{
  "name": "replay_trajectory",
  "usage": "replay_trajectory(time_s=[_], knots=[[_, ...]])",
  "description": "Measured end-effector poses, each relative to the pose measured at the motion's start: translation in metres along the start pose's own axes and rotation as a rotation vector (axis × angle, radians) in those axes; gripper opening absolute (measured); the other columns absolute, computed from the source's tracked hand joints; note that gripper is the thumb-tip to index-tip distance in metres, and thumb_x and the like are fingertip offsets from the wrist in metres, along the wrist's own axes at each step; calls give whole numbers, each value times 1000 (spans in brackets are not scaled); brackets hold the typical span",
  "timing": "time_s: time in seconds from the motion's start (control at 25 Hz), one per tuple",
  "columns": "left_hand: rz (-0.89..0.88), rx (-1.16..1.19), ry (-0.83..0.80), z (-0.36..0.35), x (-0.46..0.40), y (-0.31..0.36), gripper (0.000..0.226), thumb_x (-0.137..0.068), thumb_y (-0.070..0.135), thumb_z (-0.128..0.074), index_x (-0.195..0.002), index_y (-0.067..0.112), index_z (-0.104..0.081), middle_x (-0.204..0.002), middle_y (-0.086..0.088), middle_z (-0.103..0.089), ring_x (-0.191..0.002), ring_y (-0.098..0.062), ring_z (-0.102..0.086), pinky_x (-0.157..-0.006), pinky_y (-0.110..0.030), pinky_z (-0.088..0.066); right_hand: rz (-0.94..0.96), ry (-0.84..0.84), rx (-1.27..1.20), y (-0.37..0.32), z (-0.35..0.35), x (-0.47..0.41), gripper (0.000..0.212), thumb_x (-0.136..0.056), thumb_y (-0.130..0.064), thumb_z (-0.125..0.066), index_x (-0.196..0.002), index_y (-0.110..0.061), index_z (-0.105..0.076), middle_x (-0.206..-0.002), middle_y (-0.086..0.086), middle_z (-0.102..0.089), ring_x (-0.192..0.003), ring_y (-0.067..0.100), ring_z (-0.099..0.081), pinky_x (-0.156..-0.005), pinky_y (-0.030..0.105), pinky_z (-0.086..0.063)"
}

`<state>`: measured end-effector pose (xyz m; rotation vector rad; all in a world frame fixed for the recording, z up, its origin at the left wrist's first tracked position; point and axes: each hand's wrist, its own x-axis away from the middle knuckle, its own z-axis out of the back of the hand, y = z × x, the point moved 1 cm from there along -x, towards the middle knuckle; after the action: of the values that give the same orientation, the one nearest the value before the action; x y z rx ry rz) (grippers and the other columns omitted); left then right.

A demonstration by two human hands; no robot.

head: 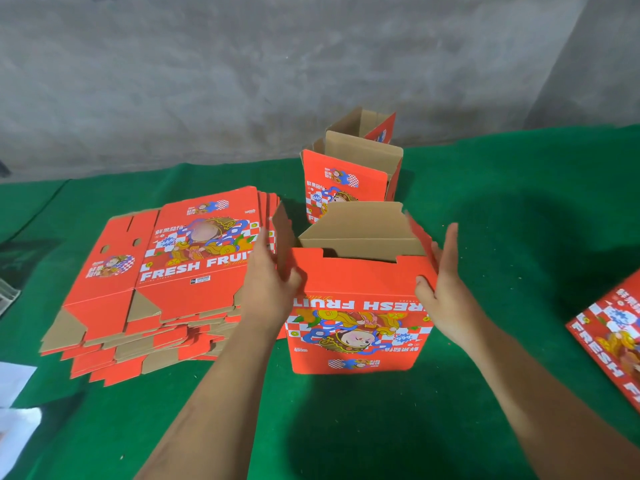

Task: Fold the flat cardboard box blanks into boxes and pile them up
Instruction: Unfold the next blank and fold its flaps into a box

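A red printed cardboard box (356, 317) stands upside down on the green cloth in front of me, its bottom flaps pointing up and its brown inside showing. My left hand (268, 278) lies flat against the box's left side flap, fingers straight. My right hand (441, 282) lies flat against the right side flap, thumb at the front corner. A stack of flat red box blanks (173, 282) lies to the left. Two folded boxes stand behind, the nearer one (346, 178) and a farther one (367, 126).
The table is covered with green cloth (346, 427). Another flat red blank (613, 337) lies at the right edge. White paper (14, 403) lies at the lower left. A grey concrete wall (242, 64) runs behind the table.
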<state>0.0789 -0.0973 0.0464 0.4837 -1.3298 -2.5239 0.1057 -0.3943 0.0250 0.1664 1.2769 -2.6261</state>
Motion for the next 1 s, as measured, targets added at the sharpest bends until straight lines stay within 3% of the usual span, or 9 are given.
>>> replay_trajectory(time_s=[0.08, 0.2, 0.4, 0.52, 0.6, 0.72, 0.8, 0.92, 1.0], knots=[[-93, -254, -35, -5, -4, 7, 82, -86, 5, -62, -160, 23, -31, -117, -15, -66, -108, -37, -60, -93, -51, -49, 16, -22, 59, 8, -1, 0, 88, -105, -13, -48, -163, -41, 11, -170, -8, -20, -130, 15, -55, -104, 35, -45], [-203, -432, -100, -11, -2, 14, 72, -89, -4, -49, -154, 26, -47, -114, -14, -60, -107, -36, -56, -89, -47, -47, 58, 24, 97, 12, -2, -1, 71, -103, -4, -47, -165, -22, -19, -170, 2, -21, -156, 13, -23, -125, 33, -23], [-197, -351, -113, -12, 3, 12, 46, -85, -1, -52, -129, 13, -55, -125, -8, -53, -113, -35, -46, -85, -42, -40, 83, 46, 41, 21, -1, -1, 70, -101, -5, -46, -163, -30, -29, -168, -7, -26, -154, 6, -24, -126, 36, -24], [-216, -295, -71, -10, 1, 16, 32, -81, 26, -57, -111, 13, -55, -105, -7, -56, -99, -32, -52, -86, -47, -45, 88, 12, -24, 29, 7, -7, 69, -101, -5, -47, -160, -40, -33, -165, -16, -28, -148, -7, -28, -120, 27, -29], [-232, -369, -39, -11, 3, 16, 45, -83, 46, -61, -117, 16, -56, -107, -6, -55, -101, -31, -54, -90, -43, -47, 100, -25, -40, 32, 12, -11, 69, -101, -4, -47, -159, -40, -35, -165, -16, -28, -147, -9, -29, -119, 24, -28], [-197, -330, -130, -21, 12, 11, 72, -88, 51, -67, -149, 26, -41, -142, -9, -44, -132, -29, -46, -104, -35, -39, 101, -79, -43, 34, 16, -14, 68, -102, -5, -47, -160, -38, -34, -165, -13, -27, -150, 0, -29, -123, 31, -29], [-152, -299, -256, -21, 7, 11, 84, -90, 55, -67, -159, 47, -20, -164, -5, -27, -152, -25, -29, -115, -39, -33, 102, -98, -36, 34, 16, -14, 67, -103, -6, -47, -161, -37, -33, -166, -11, -25, -152, 6, -28, -124, 38, -28], [-91, -391, -366, -14, -10, 10, 89, -80, 77, -52, -151, 69, 1, -161, 1, -26, -152, -28, -24, -123, -48, -26, 106, -93, -45, 32, 11, -16, 66, -103, -6, -46, -162, -34, -32, -167, -9, -24, -153, 8, -27, -125, 42, -27], [-60, -400, -413, -10, -20, 10, 91, -73, 84, -45, -149, 72, 3, -147, -2, -29, -147, -31, -27, -123, -43, -24, 115, -54, -44, 30, 8, -17, 67, -103, -5, -46, -161, -34, -32, -167, -8, -26, -153, 9, -27, -126, 44, -26]])
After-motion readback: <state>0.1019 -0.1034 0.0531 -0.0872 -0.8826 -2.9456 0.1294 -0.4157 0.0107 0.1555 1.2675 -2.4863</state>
